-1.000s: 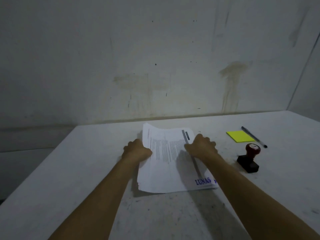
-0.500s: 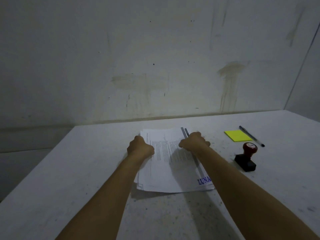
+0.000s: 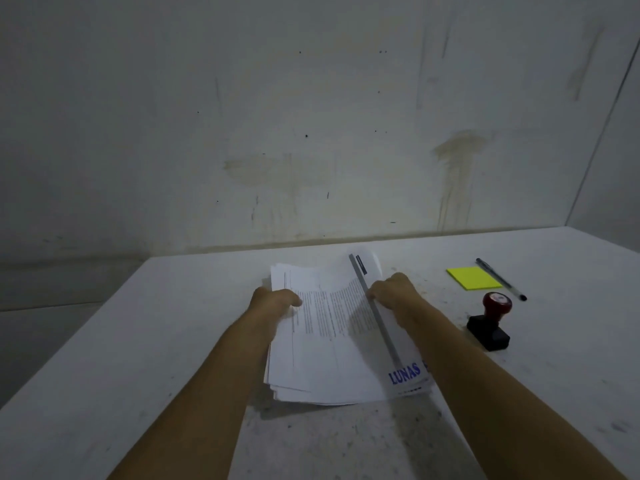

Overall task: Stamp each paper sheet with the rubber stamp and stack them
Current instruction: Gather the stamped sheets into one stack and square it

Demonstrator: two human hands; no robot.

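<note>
Left hand (image 3: 273, 301) and right hand (image 3: 393, 292): fingers curl over the paper stack (image 3: 332, 341) edges, so fingertips and whatever is under the palms are hidden. Both forearms cut off by the bottom edge. Stack's right edge hidden under the right forearm; blue stamp mark (image 3: 405, 372) reads "LUNAS", the rest is covered by that arm. Printed text between the hands too small and blurred to read. Sheet count can't be told. Rubber stamp (image 3: 490, 323) right of the right hand: its face is down, not visible.

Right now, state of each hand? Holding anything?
Left hand: grips the left edge of the paper stack.
Right hand: grips the stack's right side, near the far end.
</note>
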